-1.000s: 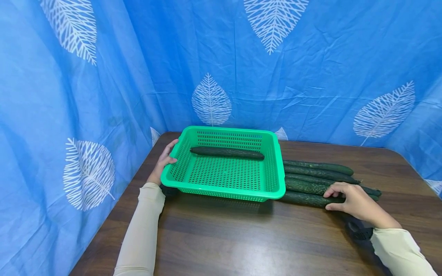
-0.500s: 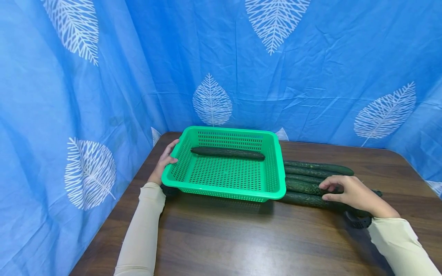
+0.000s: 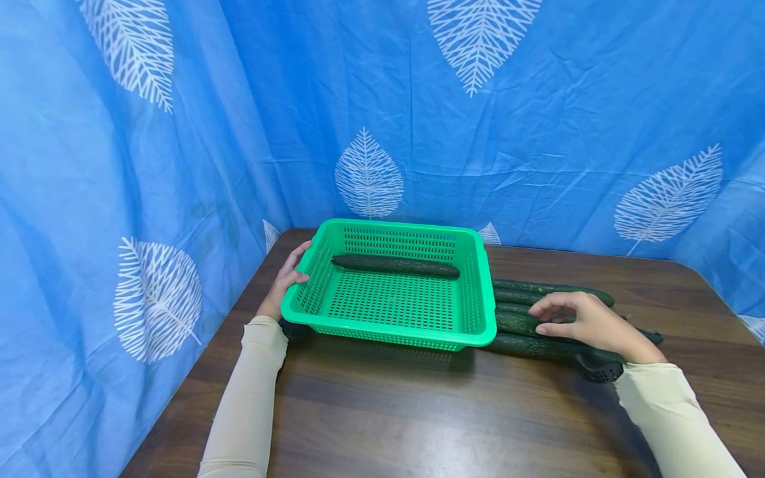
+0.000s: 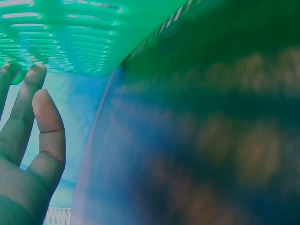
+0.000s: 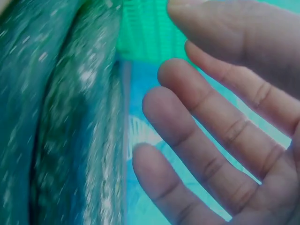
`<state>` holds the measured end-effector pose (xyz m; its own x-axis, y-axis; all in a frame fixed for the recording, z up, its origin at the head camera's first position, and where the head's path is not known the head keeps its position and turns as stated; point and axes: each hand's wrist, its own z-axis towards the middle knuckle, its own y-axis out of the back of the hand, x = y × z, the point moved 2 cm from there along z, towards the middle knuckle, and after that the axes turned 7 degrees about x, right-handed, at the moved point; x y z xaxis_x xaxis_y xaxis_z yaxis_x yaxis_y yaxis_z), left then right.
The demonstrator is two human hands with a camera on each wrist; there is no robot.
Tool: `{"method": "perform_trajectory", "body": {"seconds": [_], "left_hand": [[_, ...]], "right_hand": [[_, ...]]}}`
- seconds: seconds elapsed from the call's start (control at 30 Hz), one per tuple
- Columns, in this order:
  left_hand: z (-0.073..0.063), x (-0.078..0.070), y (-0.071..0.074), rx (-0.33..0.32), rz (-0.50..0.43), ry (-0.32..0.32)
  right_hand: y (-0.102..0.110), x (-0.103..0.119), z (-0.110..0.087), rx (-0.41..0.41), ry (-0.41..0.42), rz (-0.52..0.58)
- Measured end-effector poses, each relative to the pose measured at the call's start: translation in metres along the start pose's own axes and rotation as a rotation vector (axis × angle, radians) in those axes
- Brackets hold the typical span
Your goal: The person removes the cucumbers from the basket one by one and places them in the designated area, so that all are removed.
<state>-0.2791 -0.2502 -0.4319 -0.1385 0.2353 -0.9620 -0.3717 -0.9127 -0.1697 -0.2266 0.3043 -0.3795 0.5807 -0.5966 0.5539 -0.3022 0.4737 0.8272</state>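
Note:
A green plastic basket [image 3: 388,337] with slotted walls is near the table's middle, one dark cucumber [image 3: 394,265] lying along its far side. My left hand [image 3: 285,282] holds the basket's left rim, thumb over the edge; the left wrist view shows its fingers [image 4: 30,89] against the slotted wall. Right of the basket, several cucumbers [image 3: 532,345] lie side by side, their left ends hidden by it. Above them hovers my right hand [image 3: 592,325], fingers loosely bent with nothing between them. In the right wrist view its fingers [image 5: 168,112] are apart from the cucumbers.
The brown wooden table [image 3: 382,418] extends in front of the basket. A blue curtain [image 3: 538,179] with white leaf prints hangs behind and at the left. Dark wrist devices sit under both wrists.
My right hand has lifted from the nearest cucumber and moved left and farther back over the row. The left hand and basket have stayed in place.

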Motion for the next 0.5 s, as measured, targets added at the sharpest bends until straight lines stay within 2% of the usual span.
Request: {"method": "perform_trajectory", "body": {"seconds": [0.33, 0.5], "left_hand": [[-0.001, 0.0, 0.0, -0.007, 0.002, 0.002], [-0.001, 0.0, 0.0, -0.011, 0.007, -0.003]], "right_hand": [[0.002, 0.011, 0.021, 0.04, 0.069, 0.207], [0.004, 0.02, 0.036, 0.067, 0.078, 0.286]]}}
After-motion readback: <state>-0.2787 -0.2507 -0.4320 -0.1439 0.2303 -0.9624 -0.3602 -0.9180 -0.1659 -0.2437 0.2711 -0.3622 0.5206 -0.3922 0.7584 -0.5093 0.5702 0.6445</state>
